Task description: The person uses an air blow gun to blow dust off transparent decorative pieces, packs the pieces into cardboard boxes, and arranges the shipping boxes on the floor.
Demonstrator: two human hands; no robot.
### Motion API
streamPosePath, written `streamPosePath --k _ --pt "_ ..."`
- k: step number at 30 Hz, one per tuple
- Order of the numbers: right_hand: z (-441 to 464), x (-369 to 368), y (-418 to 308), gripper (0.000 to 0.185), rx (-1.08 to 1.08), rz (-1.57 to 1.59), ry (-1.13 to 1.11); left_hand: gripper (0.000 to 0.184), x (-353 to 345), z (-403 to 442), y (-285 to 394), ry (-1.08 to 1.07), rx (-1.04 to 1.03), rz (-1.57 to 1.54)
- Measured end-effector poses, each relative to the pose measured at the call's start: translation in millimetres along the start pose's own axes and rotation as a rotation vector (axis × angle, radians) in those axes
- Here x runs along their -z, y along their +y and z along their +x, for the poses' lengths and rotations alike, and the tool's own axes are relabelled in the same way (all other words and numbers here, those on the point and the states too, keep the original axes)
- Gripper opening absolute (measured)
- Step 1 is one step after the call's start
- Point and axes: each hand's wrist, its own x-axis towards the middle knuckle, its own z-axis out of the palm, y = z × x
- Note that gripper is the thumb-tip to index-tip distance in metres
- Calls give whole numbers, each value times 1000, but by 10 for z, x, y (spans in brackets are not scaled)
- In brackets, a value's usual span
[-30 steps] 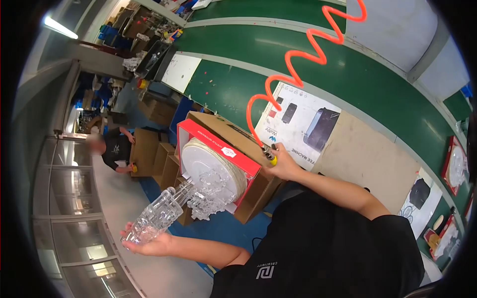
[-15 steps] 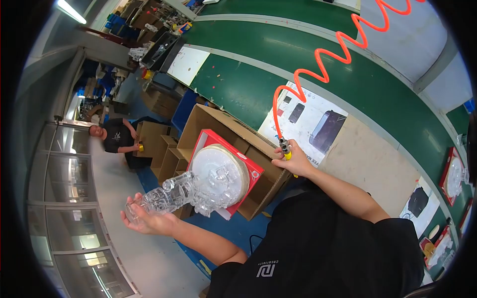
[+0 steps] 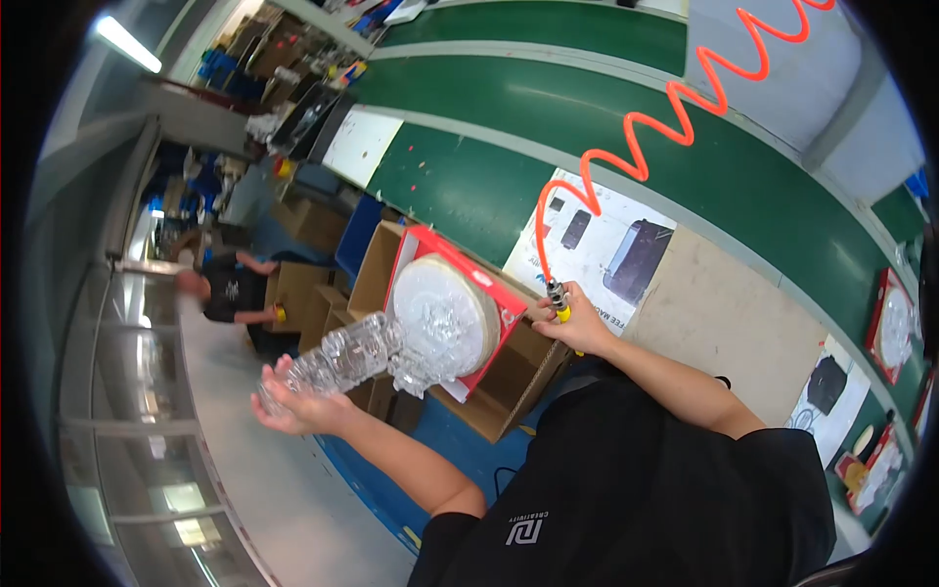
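My left hand (image 3: 298, 406) grips the end of a clear, moulded plastic piece (image 3: 357, 352). The piece reaches up to a round white disc with a pale rim (image 3: 445, 313), which sits against a red box (image 3: 501, 292). Partly behind the red box stands an open cardboard carton (image 3: 518, 386). My right hand (image 3: 575, 321) is closed around a metal and yellow air nozzle (image 3: 559, 303), beside the carton's upper edge. An orange coiled hose (image 3: 636, 147) runs from the nozzle to the top right.
A green workbench (image 3: 460, 181) curves across the top, with a printed coffee-machine sheet (image 3: 597, 245) on it. Another person (image 3: 230, 289) stands at the left by cardboard boxes (image 3: 298, 293). More red boxes (image 3: 892, 328) lie at the far right.
Since half a second ago the red box, disc and clear plastic have shifted slightly up and right with my left hand. Over the last second the nozzle hand moved a little right.
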Motion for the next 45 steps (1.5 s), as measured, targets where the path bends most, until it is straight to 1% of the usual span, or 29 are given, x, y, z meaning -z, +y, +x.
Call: streamPosePath --k 1,5,8,9,11,12,14,16,18,20,22,23,24,25,28,32,34,35,38,39,41,42,43,44,45 --pt "-34 13 -67 45 -13 -2 -8 49 55 -26 -63 -16 -11 22" --pt "-25 2 -25 46 66 -91 27 49 159 0 -250 -7 3 121" --pt "-15 4 27 56 118 -212 34 46 248 77 -477 -25 12 132" --pt "-10 18 38 56 99 -208 16 45 268 81 -573 -31 14 129" --pt "-5 36 -33 41 22 -109 -24 46 270 61 -814 -127 9 172" --pt "-5 44 -71 36 -17 -61 -41 46 252 57 -927 -170 5 193" --pt "-7 53 -58 36 -10 -80 -36 40 197 29 -1089 -345 -94 493" --pt "-16 53 -86 35 5 -93 -22 36 57 -73 -1183 -516 -34 737" --pt "-29 47 -127 34 2 -59 -19 40 -9 -172 -1391 -713 -73 1027" --pt "-48 38 -113 34 -22 -13 -42 47 9 -313 -1734 -849 -6 1151" --pt "-24 63 -129 33 -12 -17 -49 50 61 -481 -2057 -948 137 1137" --pt "-37 67 -142 33 2 -44 -49 52 74 -579 -2141 -937 183 1171" --pt "-52 75 -145 33 14 -75 -49 50 224 -656 -2550 -921 165 1122" --pt "-45 68 -141 33 24 -86 -39 49 226 -728 -2691 -909 208 1121" --pt "-51 51 -125 33 50 -124 -15 45 254 -993 -2937 -907 314 1142" --pt "-72 69 -132 36 6 -49 -17 44 471 -1483 -3355 -933 425 1152" --pt "-117 46 -170 38 -45 18 3 43 533 -1710 -3391 -847 387 1035" --pt "-112 43 -148 44 -46 20 12 43 538 -1776 -3423 -791 373 982" --pt "-140 16 -207 47 -64 40 42 44 554 -1742 -3508 -861 418 1057" --pt "-118 16 -130 52 -19 -70 63 44 623 -1734 -3659 -859 395 1047" --pt "-158 -43 -244 52 -55 -22 107 46 601 -1648 -3602 -923 413 975" --pt "-217 -33 -306 52 -68 0 170 51 623 -1626 -3623 -997 384 1010" --pt "-284 -18 -278 48 -71 71 173 62 609 -1580 -3625 -1053 458 1007" --pt "-293 10 -249 45 -48 145 212 74 621 -1657 -3810 -1017 259 1063" --pt "-334 57 -244 42 33 158 283 71 623 -1596 -3926 -1048 364 881"
